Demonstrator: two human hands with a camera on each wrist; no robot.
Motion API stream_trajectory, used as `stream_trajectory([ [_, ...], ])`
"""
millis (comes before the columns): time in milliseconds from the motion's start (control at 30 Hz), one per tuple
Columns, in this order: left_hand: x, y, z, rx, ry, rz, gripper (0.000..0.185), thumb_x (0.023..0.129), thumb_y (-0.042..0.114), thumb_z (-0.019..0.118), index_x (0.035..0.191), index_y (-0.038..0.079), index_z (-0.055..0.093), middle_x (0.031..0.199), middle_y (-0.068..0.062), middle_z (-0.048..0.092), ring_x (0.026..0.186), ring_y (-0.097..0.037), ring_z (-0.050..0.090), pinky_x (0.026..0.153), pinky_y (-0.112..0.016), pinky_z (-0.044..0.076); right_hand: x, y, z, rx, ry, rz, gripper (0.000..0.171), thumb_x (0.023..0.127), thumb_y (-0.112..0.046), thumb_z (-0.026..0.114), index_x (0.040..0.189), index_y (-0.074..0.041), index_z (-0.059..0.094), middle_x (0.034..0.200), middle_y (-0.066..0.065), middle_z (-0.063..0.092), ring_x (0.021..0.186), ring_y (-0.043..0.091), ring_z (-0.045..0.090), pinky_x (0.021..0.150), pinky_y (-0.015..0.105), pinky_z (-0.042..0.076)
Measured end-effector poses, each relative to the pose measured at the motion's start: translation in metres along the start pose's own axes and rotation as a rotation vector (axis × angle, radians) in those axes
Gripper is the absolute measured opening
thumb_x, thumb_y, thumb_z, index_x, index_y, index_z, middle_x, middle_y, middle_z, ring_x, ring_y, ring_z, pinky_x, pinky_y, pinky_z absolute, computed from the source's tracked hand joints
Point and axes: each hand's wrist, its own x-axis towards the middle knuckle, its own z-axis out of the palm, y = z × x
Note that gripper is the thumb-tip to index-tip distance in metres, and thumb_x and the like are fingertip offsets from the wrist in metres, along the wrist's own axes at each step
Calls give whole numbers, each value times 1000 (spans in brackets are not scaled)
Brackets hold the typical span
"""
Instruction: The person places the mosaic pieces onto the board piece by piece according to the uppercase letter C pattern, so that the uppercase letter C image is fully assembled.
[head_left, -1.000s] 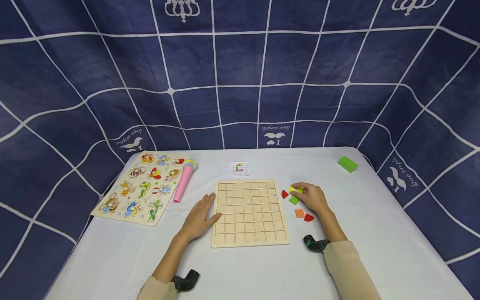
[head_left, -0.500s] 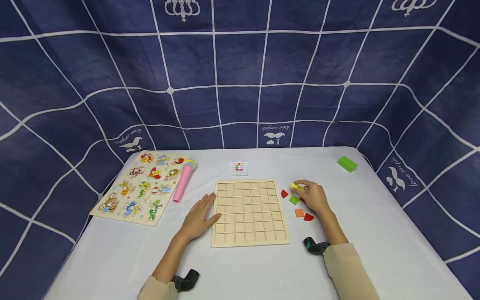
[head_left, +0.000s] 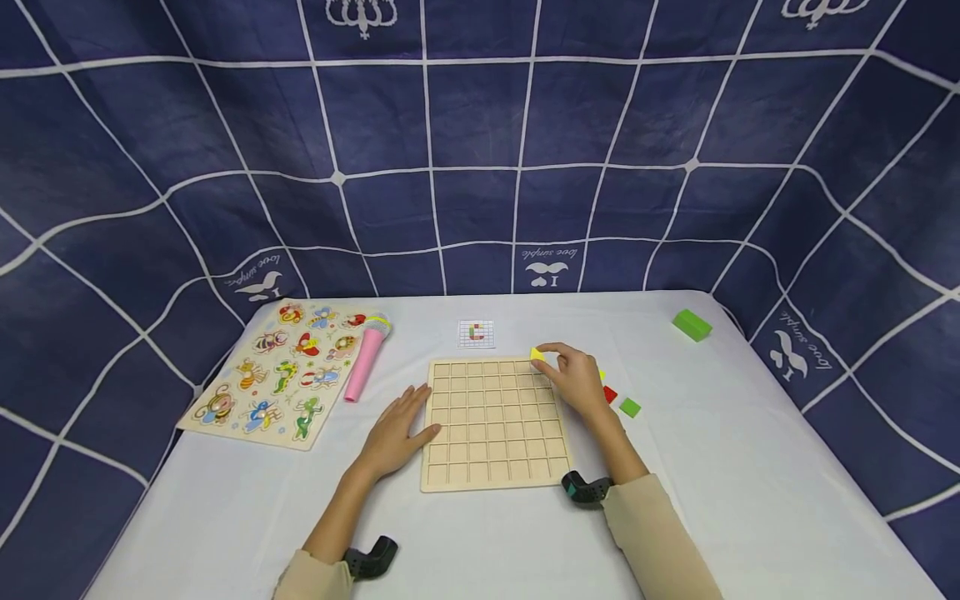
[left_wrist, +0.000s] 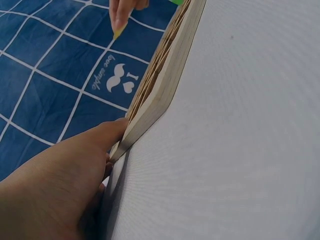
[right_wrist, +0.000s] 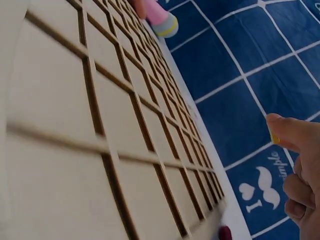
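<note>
Left hand [head_left: 396,429] lies flat, fingers straight, bracing the wooden grid board [head_left: 495,425] on the counter [head_left: 750,467] while right hand [head_left: 576,379] pinches a yellow tile [head_left: 537,354] above its far-right corner.

Our left hand [head_left: 396,432] lying flat with fingers straight, forearm angled inward, our right hand [head_left: 576,379] raised, fingertips pinched together, sleeve at the wrist

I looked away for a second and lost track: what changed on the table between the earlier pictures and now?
The right hand carried the yellow piece it pinches leftward, from the loose pieces to over the grid board's far right corner. The left hand stayed flat against the board's left edge; the animal puzzle, pink microphone and green block stayed put.
</note>
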Motion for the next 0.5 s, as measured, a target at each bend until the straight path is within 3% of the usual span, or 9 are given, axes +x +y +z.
stream_trajectory([
  [267,0,-2,0,-15,7,-3,68,90,43,56,143,8,33,148,-6,30,138,-25,18,112,-43,13,4,-4,32,36,-133,45,28,80,-29,73,102,-12,70,44,-5,31,39,7,23,36,21,21],
  [500,0,-1,0,-19,10,3,68,89,43,56,143,8,34,148,-6,30,138,-26,19,111,-44,13,-1,-1,43,-1,-212,53,28,80,-32,73,101,-14,71,44,-4,34,41,9,25,37,23,24],
])
